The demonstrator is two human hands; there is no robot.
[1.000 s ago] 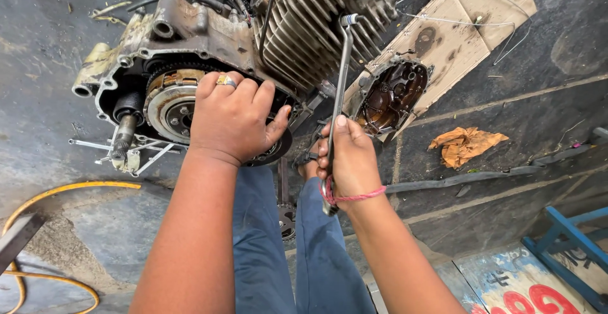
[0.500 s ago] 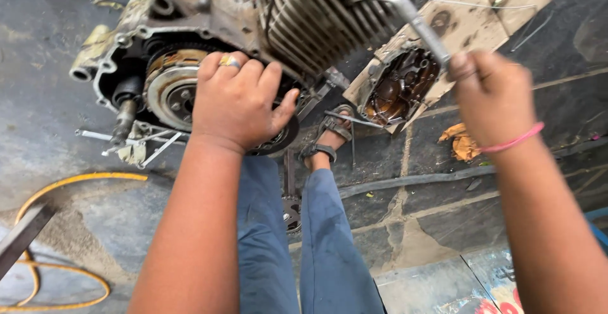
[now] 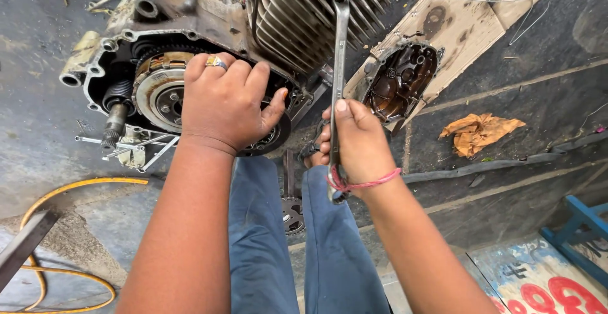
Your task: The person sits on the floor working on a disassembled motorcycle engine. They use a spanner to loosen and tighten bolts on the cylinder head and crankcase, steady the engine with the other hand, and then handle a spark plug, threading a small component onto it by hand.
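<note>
A greasy motorcycle engine [image 3: 190,10] lies on its side on the dark floor, its clutch assembly [image 3: 158,89] exposed. My left hand [image 3: 225,102], with a ring on one finger, presses flat on the clutch. My right hand [image 3: 354,143], a pink band at its wrist, grips a long steel spanner [image 3: 339,54]. The spanner stands nearly upright, its ring end seated at the top of the finned cylinder [image 3: 304,16]. My blue-trousered legs [image 3: 266,238] stretch toward the engine.
An oily clutch cover [image 3: 402,79] rests on cardboard [image 3: 468,16] to the right. An orange rag [image 3: 478,133] lies further right. A yellow hose [image 3: 69,190] curls at lower left, a sprocket [image 3: 292,216] lies between my legs, and a blue frame [image 3: 579,228] sits at lower right.
My right hand swung the spanner out to the right half a second ago, then brought it back upright onto the cylinder top. My left hand stayed on the clutch.
</note>
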